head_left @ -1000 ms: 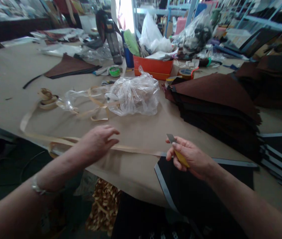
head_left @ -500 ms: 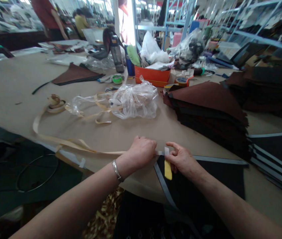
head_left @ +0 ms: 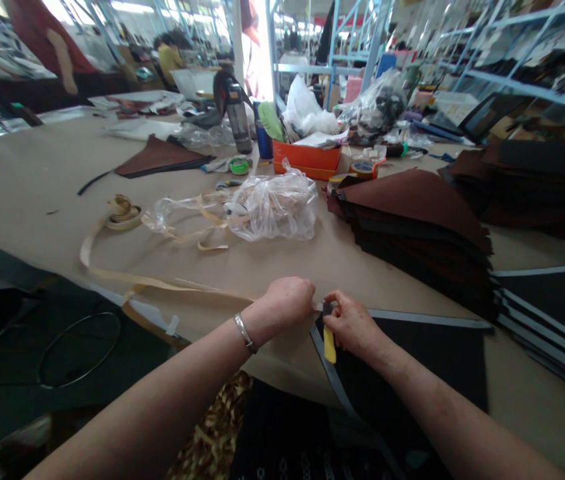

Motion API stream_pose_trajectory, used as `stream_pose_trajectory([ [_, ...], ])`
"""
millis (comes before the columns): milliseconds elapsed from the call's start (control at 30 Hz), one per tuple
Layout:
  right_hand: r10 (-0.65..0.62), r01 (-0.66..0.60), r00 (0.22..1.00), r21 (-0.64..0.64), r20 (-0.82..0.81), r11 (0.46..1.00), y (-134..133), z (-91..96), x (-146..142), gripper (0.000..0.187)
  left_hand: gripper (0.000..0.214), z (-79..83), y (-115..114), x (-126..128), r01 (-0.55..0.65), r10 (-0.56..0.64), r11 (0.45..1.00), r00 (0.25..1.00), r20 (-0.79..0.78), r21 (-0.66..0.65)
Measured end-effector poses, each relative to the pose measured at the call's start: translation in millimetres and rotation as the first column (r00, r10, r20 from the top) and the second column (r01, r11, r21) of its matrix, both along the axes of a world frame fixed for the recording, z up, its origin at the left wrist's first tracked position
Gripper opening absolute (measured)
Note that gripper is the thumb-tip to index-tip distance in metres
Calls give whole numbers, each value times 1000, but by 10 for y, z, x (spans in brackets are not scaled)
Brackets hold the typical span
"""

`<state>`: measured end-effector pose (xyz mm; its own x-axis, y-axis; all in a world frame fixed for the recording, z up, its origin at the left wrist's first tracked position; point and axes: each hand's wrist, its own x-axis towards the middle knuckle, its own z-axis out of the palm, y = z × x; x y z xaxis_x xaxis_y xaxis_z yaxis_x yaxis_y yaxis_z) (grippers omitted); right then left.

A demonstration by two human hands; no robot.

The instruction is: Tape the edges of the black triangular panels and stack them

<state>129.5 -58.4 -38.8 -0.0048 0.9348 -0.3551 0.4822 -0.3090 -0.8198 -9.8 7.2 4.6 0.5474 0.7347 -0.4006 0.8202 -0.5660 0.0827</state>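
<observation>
Left hand (head_left: pixel 288 300) grip pinched on beige strip (head_left: pixel 172 285); right hand (head_left: pixel 353 327) grip closed round yellow knife (head_left: pixel 330 345). Strip best tensioned, blade drawn away from left hand.

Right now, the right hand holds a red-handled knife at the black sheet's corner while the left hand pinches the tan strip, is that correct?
Not quite: the head view shows the knife has a yellow handle, not red. The right hand holds it at the corner of the black sheet while the left hand pinches the tan strip.
</observation>
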Motion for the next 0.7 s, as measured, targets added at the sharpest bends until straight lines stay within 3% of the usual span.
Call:
stream_pose_trajectory([
  [200,13,-14,1000,21,5,1000,27,-8,-31,24,15,24,-101,57,19,-17,1000,992,126,-12],
  [300,9,-7,999,38,-43,999,26,-13,-39,21,20,26,-166,31,35,-37,999,971,235,12],
  [433,-38,46,985,45,-167,998,-119,133,276,35,33,-43,-171,-115,0,-28,997,936,350,79],
  [533,-180,207,898,24,-401,978,-482,286,805,19,35,-205,-148,-196,-3,-50,994,877,477,110],
  [633,-425,475,707,-65,-565,878,-1095,313,1304,25,35,-401,-173,-192,7,-80,992,800,595,124],
  [700,-521,563,638,-119,-567,818,-1551,216,1492,26,33,-488,-207,-166,-33,-68,989,766,639,145],
])
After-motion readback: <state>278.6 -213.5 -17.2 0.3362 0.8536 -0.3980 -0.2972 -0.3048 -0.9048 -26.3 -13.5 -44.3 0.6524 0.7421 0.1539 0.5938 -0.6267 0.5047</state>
